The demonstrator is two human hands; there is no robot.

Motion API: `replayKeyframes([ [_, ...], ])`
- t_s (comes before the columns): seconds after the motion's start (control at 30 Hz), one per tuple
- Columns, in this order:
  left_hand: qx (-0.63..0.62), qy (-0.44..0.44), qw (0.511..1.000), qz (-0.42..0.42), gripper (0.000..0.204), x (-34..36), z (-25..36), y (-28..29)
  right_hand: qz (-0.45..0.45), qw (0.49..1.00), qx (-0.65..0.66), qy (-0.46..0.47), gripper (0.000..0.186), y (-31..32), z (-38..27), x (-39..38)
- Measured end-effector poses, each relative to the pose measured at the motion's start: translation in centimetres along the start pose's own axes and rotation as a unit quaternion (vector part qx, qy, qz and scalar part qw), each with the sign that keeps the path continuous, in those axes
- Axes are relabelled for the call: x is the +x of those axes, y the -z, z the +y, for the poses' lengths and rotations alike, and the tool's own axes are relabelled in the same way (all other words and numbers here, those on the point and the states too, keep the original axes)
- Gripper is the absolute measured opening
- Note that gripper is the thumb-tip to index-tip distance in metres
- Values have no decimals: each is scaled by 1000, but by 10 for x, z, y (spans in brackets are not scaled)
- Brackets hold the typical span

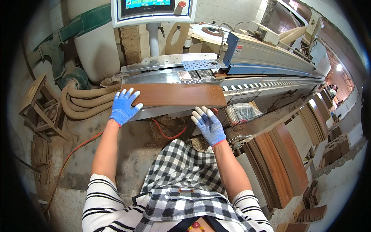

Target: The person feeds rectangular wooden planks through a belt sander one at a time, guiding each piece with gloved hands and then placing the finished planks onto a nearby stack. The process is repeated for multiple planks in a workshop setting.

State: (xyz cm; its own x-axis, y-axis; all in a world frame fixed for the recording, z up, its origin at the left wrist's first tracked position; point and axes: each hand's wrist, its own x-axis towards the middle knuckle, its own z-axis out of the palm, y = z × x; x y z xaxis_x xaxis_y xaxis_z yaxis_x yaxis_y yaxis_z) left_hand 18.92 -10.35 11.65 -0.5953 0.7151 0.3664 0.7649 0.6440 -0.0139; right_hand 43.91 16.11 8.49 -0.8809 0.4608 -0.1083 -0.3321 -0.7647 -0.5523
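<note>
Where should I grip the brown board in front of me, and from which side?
Probably hold the brown board by its long near edge, a hand toward each end, coming from your side: it is long, flat and lies crosswise before you. Your left hand rests on its left end.

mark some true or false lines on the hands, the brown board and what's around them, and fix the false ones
1. The left hand lies on the brown board with its fingers spread. True.
2. The gloves are green. False: the gloves are blue with whitish fingertips.
3. The right hand is at the near side of the brown board. True.
4. The ridged hoses are to the right of the brown board. False: the ridged hoses are to its left.
5. A red button sits to the right of the screen. True.
6. The apron is plain red. False: the apron is black-and-white checked.
</note>
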Motion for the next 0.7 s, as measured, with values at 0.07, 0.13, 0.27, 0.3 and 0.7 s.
replayKeyframes([
  [0.07, 5, 56, 998, -38, 62, 10, -3, -3, -40, 997, -69, 12, 54, -5, -8, -17],
  [0.13, 5, 93, 994, -64, 64, 23, -3, -5, -30, 968, -244, 52, 45, 12, -21, -30],
  [0.27, 2, 151, 984, -95, 65, 51, 3, -9, 104, 557, -792, 228, 38, 67, -71, -52],
  [0.3, 5, 165, 981, -101, 66, 56, 4, -9, 124, 401, -878, 232, 41, 80, -89, -60],
  [0.7, 8, 206, 976, -76, 68, 81, 18, -23, 202, 198, -931, 231, 35, 197, -137, -105],
])
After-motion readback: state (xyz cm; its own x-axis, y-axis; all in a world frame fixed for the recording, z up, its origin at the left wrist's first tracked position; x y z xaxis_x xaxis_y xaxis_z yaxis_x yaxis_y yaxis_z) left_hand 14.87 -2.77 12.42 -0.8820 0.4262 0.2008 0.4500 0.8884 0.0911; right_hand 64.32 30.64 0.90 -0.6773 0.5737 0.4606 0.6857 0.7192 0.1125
